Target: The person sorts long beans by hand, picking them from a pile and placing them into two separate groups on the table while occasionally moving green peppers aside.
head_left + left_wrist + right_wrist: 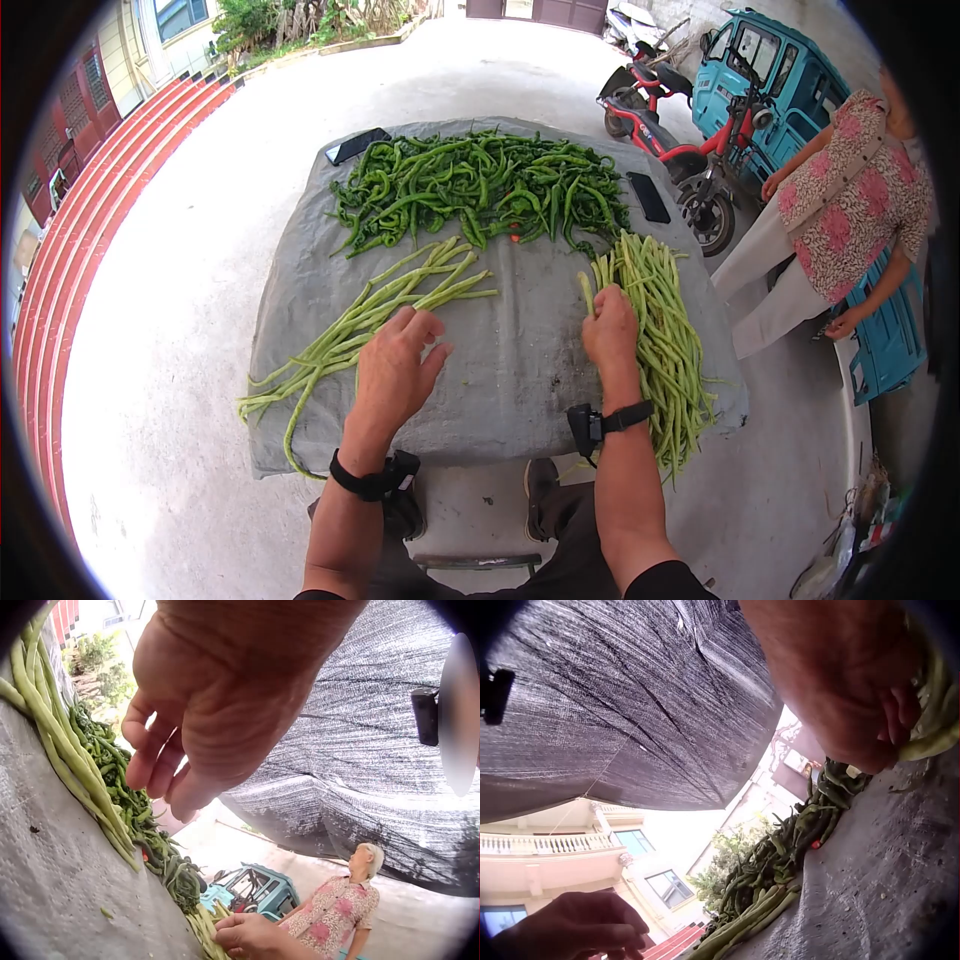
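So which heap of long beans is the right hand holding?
The dense heap of long beans by the cloth's right edge; the right hand grips its near side, while the looser heap lies left.

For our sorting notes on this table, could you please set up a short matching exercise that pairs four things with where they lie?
Things:
1. green peppers
2. long bean pile by the left hand
3. long bean pile under the right hand
4. red scooter

Places:
A. on the ground beyond the table's far right corner
B. right edge of the grey cloth
C. far side of the cloth, spread in a wide heap
D. left half of the cloth, running diagonally

Pairs: 1-C, 2-D, 3-B, 4-A
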`<move>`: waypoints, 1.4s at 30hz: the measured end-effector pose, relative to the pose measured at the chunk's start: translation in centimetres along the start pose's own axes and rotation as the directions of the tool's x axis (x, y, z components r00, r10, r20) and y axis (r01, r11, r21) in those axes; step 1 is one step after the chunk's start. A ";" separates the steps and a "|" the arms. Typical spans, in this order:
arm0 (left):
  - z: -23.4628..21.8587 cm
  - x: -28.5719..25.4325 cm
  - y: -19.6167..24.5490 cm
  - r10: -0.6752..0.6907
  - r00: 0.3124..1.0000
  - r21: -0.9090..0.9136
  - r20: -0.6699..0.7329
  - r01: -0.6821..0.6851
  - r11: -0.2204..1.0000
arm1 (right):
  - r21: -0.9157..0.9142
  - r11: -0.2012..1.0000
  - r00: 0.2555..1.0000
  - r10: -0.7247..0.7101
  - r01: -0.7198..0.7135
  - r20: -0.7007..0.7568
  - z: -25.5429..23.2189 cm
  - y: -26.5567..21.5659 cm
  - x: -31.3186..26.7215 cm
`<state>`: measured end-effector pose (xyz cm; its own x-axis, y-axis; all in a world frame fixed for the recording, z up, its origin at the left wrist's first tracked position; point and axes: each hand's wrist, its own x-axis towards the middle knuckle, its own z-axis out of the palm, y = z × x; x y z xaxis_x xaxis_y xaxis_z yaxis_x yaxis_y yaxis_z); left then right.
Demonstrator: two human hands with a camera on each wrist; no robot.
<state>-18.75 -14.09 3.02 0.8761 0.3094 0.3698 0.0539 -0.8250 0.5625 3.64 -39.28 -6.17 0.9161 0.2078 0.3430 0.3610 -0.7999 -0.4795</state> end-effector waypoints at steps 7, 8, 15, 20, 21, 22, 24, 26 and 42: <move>0.0 0.0 0.4 -0.014 1.000 -0.016 0.022 0.015 1.000 | 0.135 0.991 1.000 0.024 -0.023 -0.008 -2.3 -1.9 0.2; 0.0 0.0 0.5 -0.015 1.000 -0.024 0.024 0.015 1.000 | 0.176 0.984 1.000 0.017 -0.016 -0.007 -2.7 -2.3 0.2; 0.6 0.1 0.8 -0.001 0.999 -0.154 0.042 0.007 0.988 | 0.470 0.882 0.991 -0.089 0.031 0.103 -4.9 -6.7 -1.0; 1.8 0.0 1.9 0.017 0.996 -0.298 0.092 0.011 0.954 | 0.628 0.778 0.941 -0.231 0.026 0.247 -5.7 -9.2 -2.3; 2.1 -0.1 2.1 -0.026 0.993 -0.376 0.116 0.068 0.924 | 0.660 0.751 0.925 -0.266 0.023 0.271 -6.0 -9.8 -2.6; 2.6 -0.2 2.3 -0.067 0.987 -0.450 0.145 0.126 0.884 | 0.690 0.723 0.907 -0.302 0.017 0.294 -6.1 -10.3 -2.8; 3.6 -0.4 2.5 -0.101 0.976 -0.601 0.194 0.200 0.774 | 0.761 0.649 0.870 -0.387 0.022 0.305 -5.8 -11.1 -3.3; 4.5 -0.5 2.5 -0.089 0.969 -0.744 0.229 0.233 0.626 | 0.800 0.601 0.842 -0.429 -0.004 0.326 -5.9 -12.1 -3.6; 4.7 -0.1 1.9 -0.294 0.928 -0.834 0.231 0.344 0.431 | 0.602 0.792 0.924 -0.297 0.098 0.240 -5.1 -9.5 -3.0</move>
<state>-16.46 -17.93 0.54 0.9074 0.4201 0.0070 -0.0748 0.1452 0.9866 -3.45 -35.17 1.42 0.7817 0.5642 0.2657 0.4809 -0.2740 -0.8329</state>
